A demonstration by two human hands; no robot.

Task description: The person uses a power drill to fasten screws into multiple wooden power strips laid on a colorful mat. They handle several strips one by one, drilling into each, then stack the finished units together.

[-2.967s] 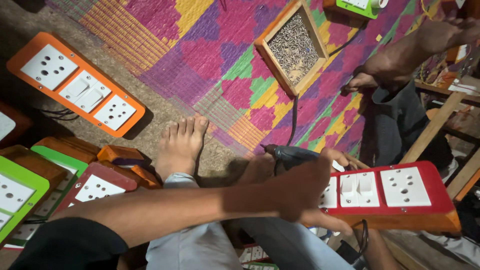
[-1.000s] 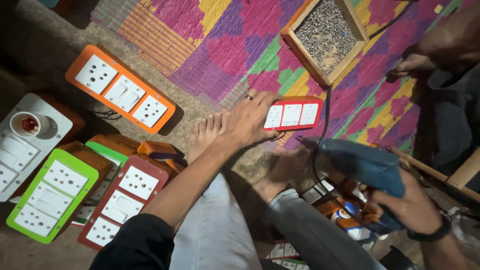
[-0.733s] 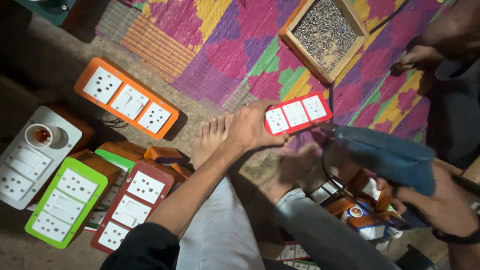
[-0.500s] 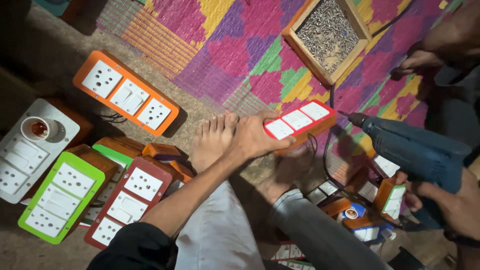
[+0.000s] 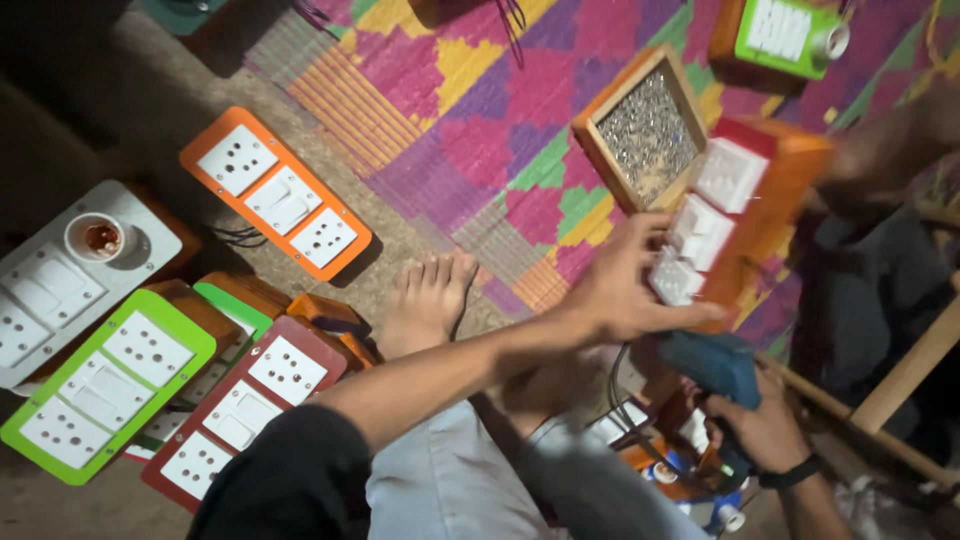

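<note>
My left hand (image 5: 615,290) grips the lower end of a red-faced switch board box (image 5: 738,205) with white sockets, lifted off the floor and tilted up to the right, blurred by motion. Lower right, my right hand (image 5: 765,432) holds a blue power drill (image 5: 712,365) by its handle, just under the board. My bare foot (image 5: 430,300) rests on the floor beside the mat.
A wooden tray of screws (image 5: 645,125) lies on the colourful woven mat (image 5: 470,110). Orange (image 5: 275,205), white (image 5: 60,280), green (image 5: 100,385) and dark red (image 5: 245,410) switch boards lie at left. Another person's dark clothing (image 5: 870,290) is at right.
My left hand has lifted the red switch board off the mat and swung it up to the right. The drill has come down under it in my right hand.
</note>
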